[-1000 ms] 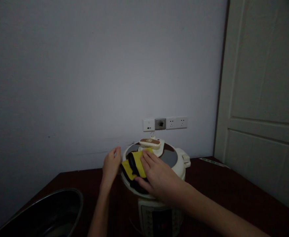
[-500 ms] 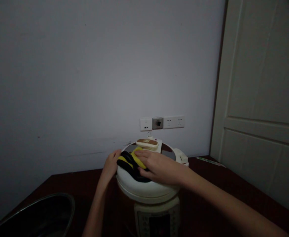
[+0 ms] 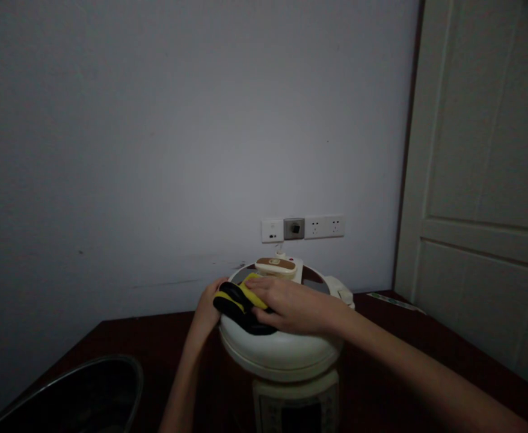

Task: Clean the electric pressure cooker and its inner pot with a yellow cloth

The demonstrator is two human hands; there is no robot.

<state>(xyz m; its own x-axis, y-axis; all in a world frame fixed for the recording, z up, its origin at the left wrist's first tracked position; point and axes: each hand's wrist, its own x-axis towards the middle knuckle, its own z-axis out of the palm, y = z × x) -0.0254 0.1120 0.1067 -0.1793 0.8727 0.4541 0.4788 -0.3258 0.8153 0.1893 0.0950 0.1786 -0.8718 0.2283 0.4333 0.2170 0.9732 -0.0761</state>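
A white electric pressure cooker (image 3: 286,352) with a rounded lid stands on the dark red table, its control panel facing me. My right hand (image 3: 282,304) presses a yellow and black cloth (image 3: 237,300) onto the front left of the lid, fingers closed over the bunched fabric. At the lid's left rim is my left hand (image 3: 207,307), curled against the cooker's side. Its fingertips are partly hidden behind the cloth and the rim. The brown-topped lid handle (image 3: 276,266) lies just beyond my right fingers.
A dark metal-rimmed basin (image 3: 138,376) sits at the lower left. Wall sockets (image 3: 325,227) are behind the cooker. A patterned strip (image 3: 394,300) lies on the table (image 3: 165,331) at the right, near a pale panelled door (image 3: 480,180).
The whole view has shifted slightly, so things appear a little to the right and lower. The cooker has turned or tilted slightly at most; my right hand still presses the cloth on the lid.
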